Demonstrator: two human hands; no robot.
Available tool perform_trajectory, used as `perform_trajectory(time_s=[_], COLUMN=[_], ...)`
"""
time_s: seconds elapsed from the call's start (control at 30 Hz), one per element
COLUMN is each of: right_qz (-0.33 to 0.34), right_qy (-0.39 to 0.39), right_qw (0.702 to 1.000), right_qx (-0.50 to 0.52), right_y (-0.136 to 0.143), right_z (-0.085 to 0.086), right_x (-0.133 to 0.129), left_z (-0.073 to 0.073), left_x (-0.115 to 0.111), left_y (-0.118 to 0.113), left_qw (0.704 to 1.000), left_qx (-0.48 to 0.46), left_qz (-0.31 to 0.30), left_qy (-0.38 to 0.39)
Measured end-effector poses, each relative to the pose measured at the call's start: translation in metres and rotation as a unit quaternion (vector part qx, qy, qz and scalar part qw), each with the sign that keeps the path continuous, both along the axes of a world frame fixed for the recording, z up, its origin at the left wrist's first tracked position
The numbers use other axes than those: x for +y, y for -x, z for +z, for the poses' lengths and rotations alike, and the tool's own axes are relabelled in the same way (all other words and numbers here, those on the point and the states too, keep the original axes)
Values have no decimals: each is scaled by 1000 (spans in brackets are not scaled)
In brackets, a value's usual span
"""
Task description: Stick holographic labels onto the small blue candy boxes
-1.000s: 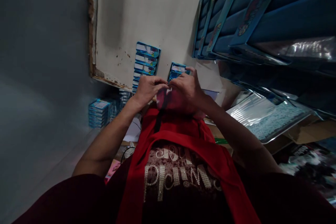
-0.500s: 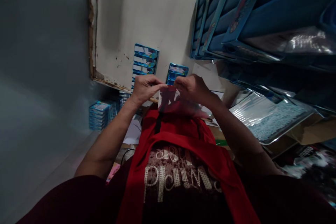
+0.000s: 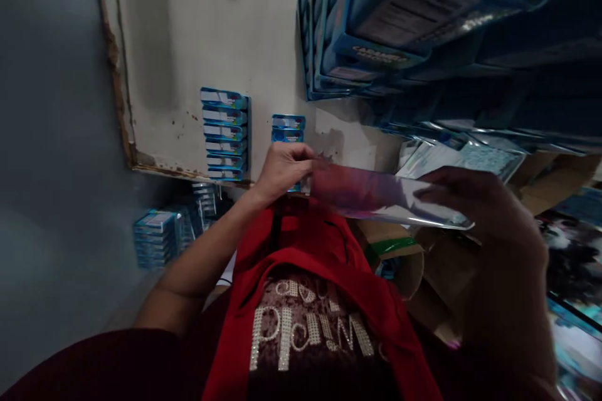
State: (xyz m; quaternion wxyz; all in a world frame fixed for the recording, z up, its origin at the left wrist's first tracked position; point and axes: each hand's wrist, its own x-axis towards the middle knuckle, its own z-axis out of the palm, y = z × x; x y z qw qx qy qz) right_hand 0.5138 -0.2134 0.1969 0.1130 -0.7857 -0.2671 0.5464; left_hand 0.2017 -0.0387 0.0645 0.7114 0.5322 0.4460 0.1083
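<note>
A shiny, flat plastic bag (image 3: pixel 371 191) stretches sideways in front of my chest, catching red and white reflections. My left hand (image 3: pixel 286 174) pinches its left end between thumb and fingers. Toward the other end, my right hand (image 3: pixel 480 200) has its fingers closed on the bag; this hand is somewhat blurred. Whether anything lies inside the bag I cannot tell. Just behind my left hand stands a small stack of blue boxes (image 3: pixel 288 122), its lower part partly covered by that hand. Below the bag is the red apron (image 3: pixel 301 238) that I wear.
Several blue packs (image 3: pixel 226 131) are stacked against the pale wall. Large blue cartons (image 3: pixel 376 37) loom at upper right. More boxes (image 3: pixel 155 232) sit at lower left. A cardboard box (image 3: pixel 395 250) with green tape and a clear-wrapped tray (image 3: pixel 489 160) lie to the right.
My right hand has moved far to the right, away from my left hand, and the plastic bag now spans the gap between them. The view has shifted rightward.
</note>
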Motion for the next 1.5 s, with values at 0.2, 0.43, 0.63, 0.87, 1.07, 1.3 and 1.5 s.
perform_trajectory(time_s=[0.2, 0.43, 0.63, 0.87, 1.07, 1.3, 1.5], right_qz=[177, 215, 180, 232, 228, 254, 277], right_qy=[21, -89, -232, -323, -362, -364, -314], right_qw=[926, 846, 875, 874, 870, 871, 878], right_qx=[-332, -480, -385, -279, -246, -212, -231], right_y=[-13, 78, 96, 105, 110, 117, 114], right_z=[-64, -128, -151, -207, -223, -234, -209], right_x=[-5, -20, -2, 24, 18, -2, -8], left_z=[-67, -86, -74, -63, -61, -65, -56], left_x=[-45, -57, -52, -53, -50, -52, -47], left_y=[-59, -67, -70, -75, -70, -67, -61], left_qw=[997, 974, 956, 951, 951, 946, 966], left_qx=[62, 201, 235, 242, 257, 286, 240], left_qz=[-46, -62, -74, -64, -51, -52, -17], left_qy=[25, -82, -161, -183, -163, -142, -93])
